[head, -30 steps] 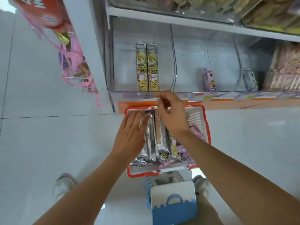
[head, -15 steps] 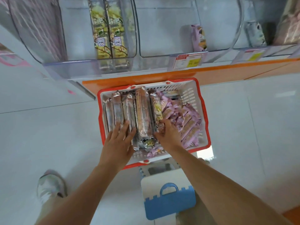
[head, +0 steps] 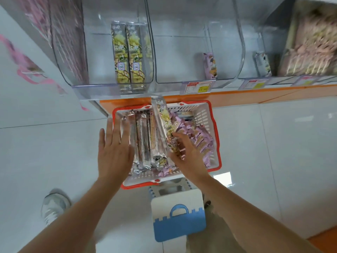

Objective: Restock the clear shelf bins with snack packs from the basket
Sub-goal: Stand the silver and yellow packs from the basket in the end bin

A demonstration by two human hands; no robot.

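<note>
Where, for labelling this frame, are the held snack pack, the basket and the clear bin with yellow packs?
Held snack pack [head: 163,123], head view: middle of wrapper.
Basket [head: 205,114], head view: slotted right wall.
Clear bin with yellow packs [head: 98,89], head view: front lip.

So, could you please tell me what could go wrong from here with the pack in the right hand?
1. The right hand grips the long yellow pack near its lower end only; it could slip or swing.
2. Its top end looks close to the front lip of the left bin and might catch there.
3. Sliding it in could topple the two upright packs standing in that bin.
</note>
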